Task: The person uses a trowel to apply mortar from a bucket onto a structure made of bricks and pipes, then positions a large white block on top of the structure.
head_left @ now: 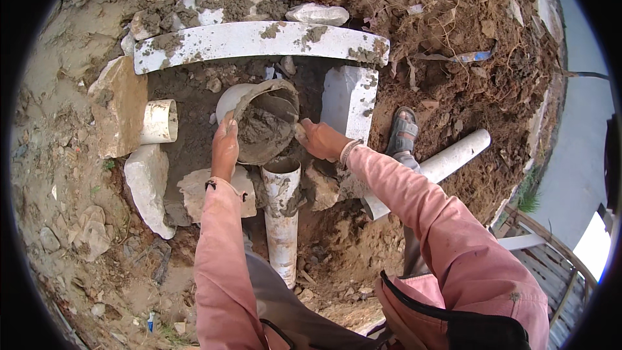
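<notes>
A round, pale, mortar-smeared pan (231, 96) is held between my hands over a pit framed by stone, tilted so that its mouth faces me. Wet grey mortar (262, 135) lies inside. My left hand (225, 150) grips the pan's left rim with the fingers behind it. On the opposite side, my right hand (322, 140) is closed around the right rim. Just below the pan is the open, mortar-smeared end of a whitish pipe (282, 217) that runs toward me. The pit floor directly under the pan is hidden.
A long white stone slab (227, 44) spans the pit's far side; an upright slab (350, 100) borders its right. Rough stones (148, 188) and a short pipe (159, 122) edge the left. Another pipe (457, 155) lies right, near my sandalled foot (403, 131). Loose soil surrounds everything.
</notes>
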{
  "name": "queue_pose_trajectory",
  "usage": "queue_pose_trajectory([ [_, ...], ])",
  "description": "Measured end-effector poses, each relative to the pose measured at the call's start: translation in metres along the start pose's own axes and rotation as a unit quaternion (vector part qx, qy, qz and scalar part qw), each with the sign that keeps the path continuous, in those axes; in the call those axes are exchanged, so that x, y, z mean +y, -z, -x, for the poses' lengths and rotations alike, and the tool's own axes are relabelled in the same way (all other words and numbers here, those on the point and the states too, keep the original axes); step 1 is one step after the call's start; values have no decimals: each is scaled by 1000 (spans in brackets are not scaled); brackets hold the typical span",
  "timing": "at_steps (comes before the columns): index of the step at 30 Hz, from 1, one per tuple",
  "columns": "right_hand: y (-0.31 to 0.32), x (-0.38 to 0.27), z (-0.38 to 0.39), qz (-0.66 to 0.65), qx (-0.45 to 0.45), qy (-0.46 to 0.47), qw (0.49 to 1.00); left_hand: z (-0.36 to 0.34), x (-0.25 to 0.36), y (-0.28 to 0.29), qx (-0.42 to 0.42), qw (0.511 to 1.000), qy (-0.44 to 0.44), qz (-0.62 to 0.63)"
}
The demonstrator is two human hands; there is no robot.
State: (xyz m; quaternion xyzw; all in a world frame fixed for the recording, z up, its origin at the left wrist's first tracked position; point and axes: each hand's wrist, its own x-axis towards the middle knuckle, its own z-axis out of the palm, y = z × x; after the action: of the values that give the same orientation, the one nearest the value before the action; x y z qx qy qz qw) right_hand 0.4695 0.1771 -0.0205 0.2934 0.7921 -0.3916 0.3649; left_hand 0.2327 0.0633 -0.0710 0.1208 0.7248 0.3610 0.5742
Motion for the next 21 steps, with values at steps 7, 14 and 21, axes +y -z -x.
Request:
queue_pose_trajectory([
  [7,4,-38,5,-32,-13,-4,999,22,-7,-2,-32,978,0,206],
  [14,88,5,77,52,119,-22,991,110,61,-49,25,978,-35,204],
  [21,138,4,105,105,125,-7,987,166,159,-74,59,982,-135,121],
])
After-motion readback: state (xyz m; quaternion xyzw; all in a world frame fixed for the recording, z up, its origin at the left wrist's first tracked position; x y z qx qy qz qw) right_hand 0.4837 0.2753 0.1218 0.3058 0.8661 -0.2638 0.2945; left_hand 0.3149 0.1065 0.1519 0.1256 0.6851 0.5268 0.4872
